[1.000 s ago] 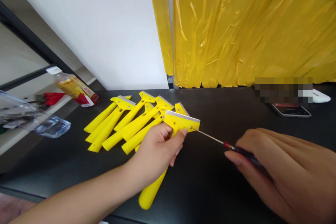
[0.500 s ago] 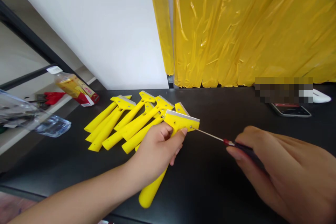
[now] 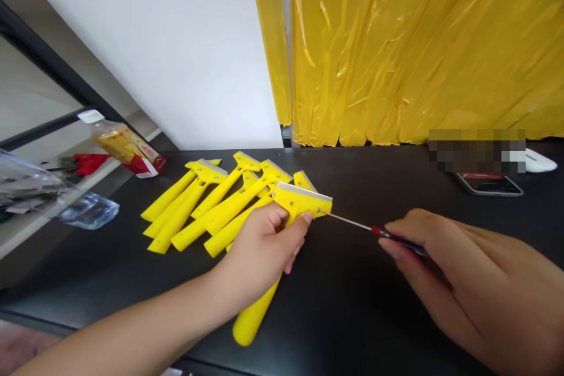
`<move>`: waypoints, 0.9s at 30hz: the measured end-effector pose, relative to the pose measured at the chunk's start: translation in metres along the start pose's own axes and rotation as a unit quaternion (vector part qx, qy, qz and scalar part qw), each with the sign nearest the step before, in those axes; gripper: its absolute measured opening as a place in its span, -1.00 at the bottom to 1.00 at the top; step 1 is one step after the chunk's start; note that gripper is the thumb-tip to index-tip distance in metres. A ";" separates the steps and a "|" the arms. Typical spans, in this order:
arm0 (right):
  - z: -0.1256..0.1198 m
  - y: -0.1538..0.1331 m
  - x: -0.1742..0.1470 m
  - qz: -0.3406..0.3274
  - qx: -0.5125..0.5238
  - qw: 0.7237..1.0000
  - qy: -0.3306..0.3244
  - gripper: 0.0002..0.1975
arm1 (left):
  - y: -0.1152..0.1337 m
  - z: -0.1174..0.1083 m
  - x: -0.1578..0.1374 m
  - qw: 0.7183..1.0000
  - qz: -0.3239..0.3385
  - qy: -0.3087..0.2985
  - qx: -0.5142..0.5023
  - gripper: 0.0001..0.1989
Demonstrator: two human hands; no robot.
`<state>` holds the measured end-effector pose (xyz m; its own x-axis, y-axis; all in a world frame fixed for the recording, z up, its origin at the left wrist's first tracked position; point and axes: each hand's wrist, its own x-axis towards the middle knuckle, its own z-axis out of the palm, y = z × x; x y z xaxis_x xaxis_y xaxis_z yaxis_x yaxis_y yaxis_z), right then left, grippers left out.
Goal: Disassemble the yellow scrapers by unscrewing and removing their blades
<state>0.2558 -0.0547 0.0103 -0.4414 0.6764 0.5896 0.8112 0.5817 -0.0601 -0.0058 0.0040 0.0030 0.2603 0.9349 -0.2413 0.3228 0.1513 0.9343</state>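
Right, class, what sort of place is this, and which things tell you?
Likely an indoor workspace, perhaps a small workshop: yellow scrapers lie on a black table, the right hand holds a screwdriver, and a shelf stands at the left.

Left hand (image 3: 264, 241), just off centre at 6 o'clock: bare, rounded at the back, thumb (image 3: 294, 234) tapering to a blunt tip. Left forearm (image 3: 145, 320), toward 8 o'clock: bare along its visible length, smooth in outline, slimmer at the wrist, broader toward the frame edge. Right hand (image 3: 480, 282), at 4 o'clock: bare, broad across the back, index knuckle rounded, shallow creases near the thumb base; wrist cut off by frame. Nail detail too small to judge.
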 end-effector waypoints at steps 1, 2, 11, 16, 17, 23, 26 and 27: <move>0.000 0.001 0.001 -0.003 -0.013 1.000 0.003 -0.89 | 0.000 0.000 0.000 1.000 -0.002 0.000 0.003 -0.52; 0.000 0.002 0.002 -0.006 -0.027 1.000 0.007 -0.86 | 0.000 0.000 0.000 1.000 -0.001 -0.001 0.007 -0.51; -0.001 0.002 0.008 -0.012 -0.045 0.999 0.002 -0.81 | 0.000 0.002 -0.003 1.000 0.006 -0.001 0.014 -0.51; -0.002 0.000 0.009 -0.025 -0.032 0.999 0.001 -0.86 | 0.003 0.002 -0.002 1.000 -0.002 0.001 0.014 -0.52; -0.002 0.000 0.008 -0.021 -0.036 0.999 -0.005 -0.84 | 0.004 0.002 -0.002 1.000 -0.003 0.002 0.014 -0.52; 0.000 0.002 0.006 -0.031 -0.030 0.999 -0.020 -0.90 | 0.003 0.002 -0.003 1.000 -0.003 0.004 0.012 -0.53; 0.000 0.003 0.007 -0.031 -0.044 0.998 -0.022 -0.87 | 0.001 0.003 -0.003 1.000 0.000 0.006 0.012 -0.53; 0.000 0.002 0.007 -0.026 -0.045 0.998 -0.018 -0.86 | 0.001 0.003 -0.003 1.000 0.000 0.006 0.011 -0.53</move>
<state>0.2546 -0.0485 0.0139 -0.4961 0.6634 0.5601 0.8172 0.5747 0.0432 -0.0038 0.0000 0.0041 0.2501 0.9385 -0.2379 0.3431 0.1439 0.9282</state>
